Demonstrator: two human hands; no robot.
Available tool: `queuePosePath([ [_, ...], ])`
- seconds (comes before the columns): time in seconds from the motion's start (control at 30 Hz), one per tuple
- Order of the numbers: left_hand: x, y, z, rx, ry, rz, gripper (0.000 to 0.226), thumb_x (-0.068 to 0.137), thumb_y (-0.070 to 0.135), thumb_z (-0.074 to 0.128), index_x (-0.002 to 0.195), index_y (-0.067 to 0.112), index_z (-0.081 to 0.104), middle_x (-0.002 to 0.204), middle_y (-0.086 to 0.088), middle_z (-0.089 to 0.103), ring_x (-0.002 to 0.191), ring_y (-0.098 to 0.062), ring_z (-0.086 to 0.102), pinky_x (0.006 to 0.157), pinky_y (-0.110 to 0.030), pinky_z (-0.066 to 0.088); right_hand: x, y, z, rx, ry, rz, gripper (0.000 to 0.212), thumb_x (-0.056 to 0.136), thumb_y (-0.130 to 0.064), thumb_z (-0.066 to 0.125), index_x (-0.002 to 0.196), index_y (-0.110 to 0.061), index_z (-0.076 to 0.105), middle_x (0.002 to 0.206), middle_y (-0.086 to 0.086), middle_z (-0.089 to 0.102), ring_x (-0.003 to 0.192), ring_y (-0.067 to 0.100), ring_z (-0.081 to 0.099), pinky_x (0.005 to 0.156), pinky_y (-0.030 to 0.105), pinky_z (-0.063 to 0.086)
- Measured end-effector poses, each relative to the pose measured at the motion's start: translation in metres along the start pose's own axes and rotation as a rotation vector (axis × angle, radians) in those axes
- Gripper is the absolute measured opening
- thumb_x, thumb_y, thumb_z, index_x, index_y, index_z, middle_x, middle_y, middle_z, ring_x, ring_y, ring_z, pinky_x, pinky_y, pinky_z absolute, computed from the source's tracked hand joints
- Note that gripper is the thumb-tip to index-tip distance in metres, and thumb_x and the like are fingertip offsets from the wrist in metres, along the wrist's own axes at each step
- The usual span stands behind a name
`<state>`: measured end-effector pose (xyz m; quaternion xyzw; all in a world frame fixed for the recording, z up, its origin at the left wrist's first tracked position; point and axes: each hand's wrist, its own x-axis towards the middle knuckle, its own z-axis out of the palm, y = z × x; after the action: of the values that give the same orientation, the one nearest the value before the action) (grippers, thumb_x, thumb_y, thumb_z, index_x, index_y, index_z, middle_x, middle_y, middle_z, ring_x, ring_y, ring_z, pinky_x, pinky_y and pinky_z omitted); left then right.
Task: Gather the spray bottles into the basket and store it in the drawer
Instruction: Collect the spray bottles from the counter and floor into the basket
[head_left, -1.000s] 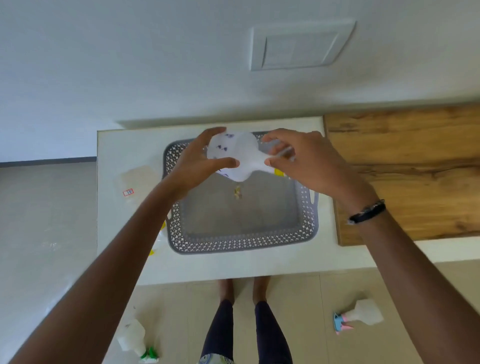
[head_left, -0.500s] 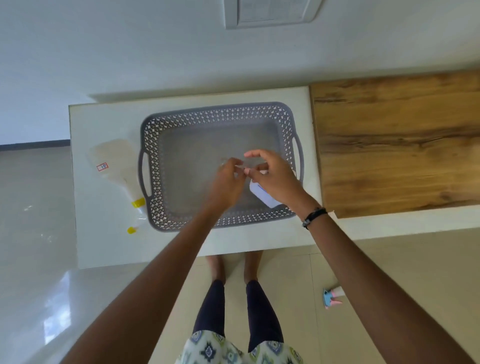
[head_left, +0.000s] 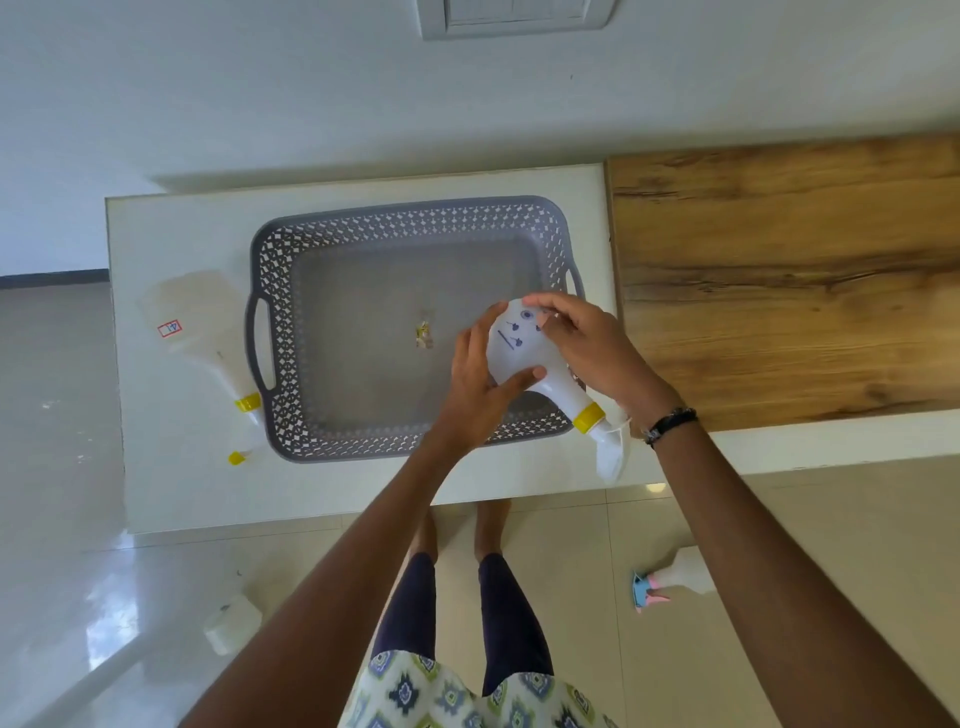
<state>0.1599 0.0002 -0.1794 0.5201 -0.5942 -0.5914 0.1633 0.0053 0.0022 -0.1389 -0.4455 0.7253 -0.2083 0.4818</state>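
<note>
A grey perforated basket (head_left: 363, 223) rests on a white cabinet top (head_left: 171, 478). Both hands hold a white spray bottle (head_left: 524, 353) with a yellow collar over the basket's right front corner; its nozzle points toward me, past the rim. My left hand (head_left: 480, 384) grips the bottle's left side and my right hand (head_left: 582, 343) covers its top and right side. A second clear spray bottle (head_left: 197, 322) with a yellow collar lies on the cabinet top, left of the basket. Two more bottles lie on the floor: one with a pink and blue head (head_left: 680, 574), one at lower left (head_left: 231, 623).
A small yellowish scrap (head_left: 424, 332) lies on the basket floor. A wooden surface (head_left: 779, 280) adjoins the cabinet top on the right. The white wall runs behind. My feet and legs stand on the tiled floor just in front of the cabinet.
The bottle held in both hands has come down from the basket's far rim to its right front corner, turned so that its nozzle points toward me. The view has tilted down.
</note>
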Motion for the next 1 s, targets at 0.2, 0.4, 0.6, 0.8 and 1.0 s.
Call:
queuePosePath([
  [0.2,0.016,0.011,-0.011,-0.446,0.001,-0.188,0.058,0.092,0.02,0.063,0.142,0.027,0.033,0.134,-0.002,0.046,0.119,-0.023,0.053,0.086,-0.042,0.059,0.014,-0.025,-0.03,0.104,-0.281,0.097,0.033,0.101,-0.019,0.041,0.132,-0.022,0.053,0.135,-0.001,0.052,0.111,0.012,0.053,0.087,0.023,0.05],
  [0.4,0.052,0.026,-0.021,-0.559,-0.038,-0.32,0.044,0.099,0.035,0.047,0.141,0.026,0.037,0.132,-0.003,0.049,0.116,-0.029,0.057,0.08,-0.035,0.061,0.042,-0.03,-0.072,0.219,-0.395,0.053,0.028,0.096,-0.009,0.05,0.121,-0.019,0.058,0.114,-0.005,0.064,0.093,-0.005,0.063,0.077,0.012,0.052],
  [0.6,0.083,0.038,-0.018,-0.637,0.08,-0.306,0.044,0.102,0.031,0.042,0.138,0.006,0.044,0.126,-0.009,0.054,0.119,-0.037,0.057,0.083,-0.041,0.06,0.057,-0.028,-0.065,0.009,-0.257,-0.098,0.057,0.083,-0.003,0.069,0.134,-0.021,0.05,0.135,0.002,0.055,0.121,0.024,0.052,0.103,0.023,0.045],
  [0.8,0.09,0.034,-0.011,-0.592,0.238,-0.323,0.038,0.102,0.026,0.043,0.133,0.004,0.05,0.127,-0.015,0.055,0.119,-0.035,0.056,0.064,-0.028,0.062,0.059,-0.017,-0.037,-0.217,0.053,-0.215,0.055,0.085,-0.013,0.069,0.135,-0.007,0.047,0.122,0.002,0.06,0.108,0.016,0.052,0.078,-0.009,0.03],
  [1.0,0.094,0.026,-0.013,-0.556,0.244,-0.349,0.039,0.102,0.026,0.044,0.135,0.006,0.047,0.136,-0.015,0.051,0.122,-0.032,0.054,0.073,-0.035,0.061,0.069,-0.002,-0.031,-0.254,0.135,-0.24,0.052,0.086,-0.008,0.066,0.135,-0.007,0.049,0.142,0.009,0.049,0.132,0.021,0.045,0.107,0.019,0.029],
])
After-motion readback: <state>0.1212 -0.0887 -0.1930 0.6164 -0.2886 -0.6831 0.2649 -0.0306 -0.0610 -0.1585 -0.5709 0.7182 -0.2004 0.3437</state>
